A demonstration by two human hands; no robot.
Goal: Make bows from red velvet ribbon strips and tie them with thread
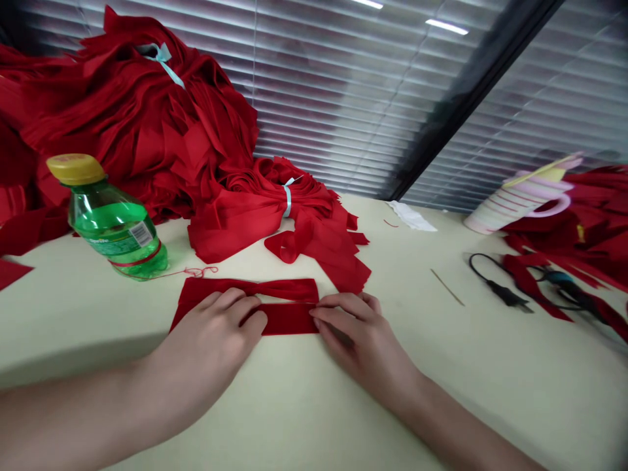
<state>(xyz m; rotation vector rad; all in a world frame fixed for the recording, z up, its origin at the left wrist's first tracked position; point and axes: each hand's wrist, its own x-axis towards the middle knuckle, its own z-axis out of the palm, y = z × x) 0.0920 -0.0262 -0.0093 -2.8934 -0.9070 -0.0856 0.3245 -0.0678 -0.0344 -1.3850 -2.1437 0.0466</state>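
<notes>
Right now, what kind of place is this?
Probably a sewing or craft workroom: heaps of cut red fabric, a tied bundle, and a red strip pressed flat on the table by the left hand and right hand.

The left hand (206, 340) covers the left end of the red strip (287, 318), and the right hand (358, 333) covers its right end, so both ends are hidden. If the right fingers pinch the cloth underneath, I cannot tell. Both forearms are cut off by the lower edge of the picture. At the far left corner of the table (441, 366), the red cloth pile (122, 124) runs out of the picture at the left and the top. The label (142, 233) on the green bottle (115, 229) is too small to read. At the right edge, red pieces (593, 229) are cut off, and they partly hide a blurred dark tool (564, 284).
</notes>
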